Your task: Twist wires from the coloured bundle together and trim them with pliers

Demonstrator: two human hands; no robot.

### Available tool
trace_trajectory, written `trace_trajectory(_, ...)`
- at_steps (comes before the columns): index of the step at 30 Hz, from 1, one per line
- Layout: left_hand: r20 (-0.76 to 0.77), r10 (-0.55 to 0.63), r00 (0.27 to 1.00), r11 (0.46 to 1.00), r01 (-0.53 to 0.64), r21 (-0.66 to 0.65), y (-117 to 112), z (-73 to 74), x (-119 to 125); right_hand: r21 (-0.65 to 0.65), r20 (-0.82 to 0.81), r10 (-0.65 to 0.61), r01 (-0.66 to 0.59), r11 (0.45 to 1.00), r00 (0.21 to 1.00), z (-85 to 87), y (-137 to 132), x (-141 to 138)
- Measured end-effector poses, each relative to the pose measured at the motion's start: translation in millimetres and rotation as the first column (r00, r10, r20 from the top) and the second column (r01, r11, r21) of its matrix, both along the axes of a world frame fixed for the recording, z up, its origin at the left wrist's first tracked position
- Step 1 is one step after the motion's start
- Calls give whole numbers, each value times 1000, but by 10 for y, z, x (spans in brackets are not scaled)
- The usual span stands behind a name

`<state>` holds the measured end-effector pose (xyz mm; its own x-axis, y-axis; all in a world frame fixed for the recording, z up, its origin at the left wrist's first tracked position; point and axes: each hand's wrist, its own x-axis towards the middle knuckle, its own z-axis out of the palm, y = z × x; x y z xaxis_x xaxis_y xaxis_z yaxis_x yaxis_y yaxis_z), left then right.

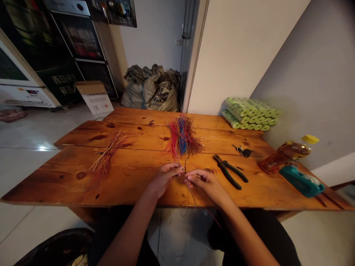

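Near the table's front edge, my left hand (166,180) and my right hand (204,181) come almost together, both with thumb and fingers pinched on thin cord. A dark, knotted or beaded-looking strand (186,161) runs from between them up towards a bundle of cords (182,135), red, blue and brown, lying just beyond. Below my fingers, loose cord ends hang over the edge, among them a red cord (212,217). The exact grip at the fingertips is too small to make out. Pliers (230,171) with dark green handles lie right of my right hand.
Another bunch of red and pale cords (108,153) lies at the left of the wooden table (69,162). Rightward are keys (244,151), a yellow-capped bottle (287,155), a teal tape dispenser (301,181) and green-wrapped rolls (251,113). Grey sacks (152,88) stand behind the table.
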<state>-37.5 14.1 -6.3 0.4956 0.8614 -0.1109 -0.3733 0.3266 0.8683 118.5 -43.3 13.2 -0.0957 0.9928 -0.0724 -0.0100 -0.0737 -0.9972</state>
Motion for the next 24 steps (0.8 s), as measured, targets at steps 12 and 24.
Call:
trace_trajectory(12,-174,-128,976,973,158,169,-59,63,-53,-289,-653,95,-363,886,751,-201,-118,-116)
trace_trajectory(24,-160,-403,901,896,424,130,-89,117,-188,-284,-774,34,-395,874,632,-226,-352,-343)
